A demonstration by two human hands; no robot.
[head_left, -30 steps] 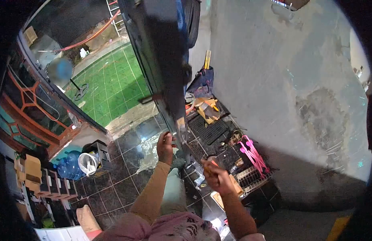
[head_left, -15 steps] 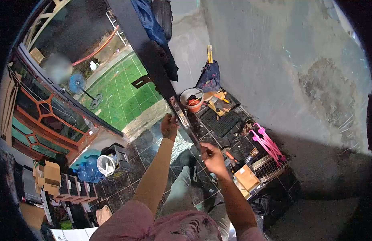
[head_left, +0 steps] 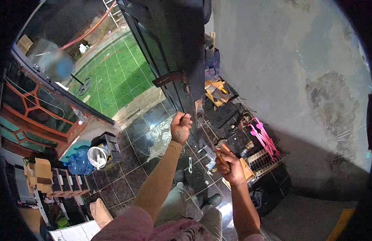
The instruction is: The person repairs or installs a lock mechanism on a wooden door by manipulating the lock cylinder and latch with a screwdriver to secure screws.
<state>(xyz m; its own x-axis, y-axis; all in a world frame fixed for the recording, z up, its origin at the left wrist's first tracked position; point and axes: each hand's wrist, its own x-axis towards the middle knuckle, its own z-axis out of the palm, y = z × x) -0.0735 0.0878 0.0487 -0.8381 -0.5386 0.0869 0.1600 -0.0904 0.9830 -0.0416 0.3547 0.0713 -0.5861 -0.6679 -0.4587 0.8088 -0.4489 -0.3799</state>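
Note:
The dark door (head_left: 186,48) stands with its edge toward me, and a brown lever handle (head_left: 168,78) sticks out to the left. My left hand (head_left: 181,127) is closed at the door's edge, below the handle; what its fingers hold, if anything, is hidden. Lower and to the right, my right hand (head_left: 231,166) is wrapped round the brownish handle of a screwdriver (head_left: 223,160), whose thin shaft points up and left toward the door edge. A slotted metal plate (head_left: 190,165) lies on the dark tiles below my hands.
Beyond the right hand are a wire rack (head_left: 266,162), pink tubing (head_left: 264,138), a black mat (head_left: 220,114) and scattered tools. At left stand a white bucket (head_left: 98,157), blue water bottles (head_left: 79,160) and cardboard boxes (head_left: 43,172). A grey wall (head_left: 274,72) rises at right.
The door now shows more of its panelled face, and its handle sits further right. My right hand has moved right and down, away from the door edge. My left hand has shifted slightly right.

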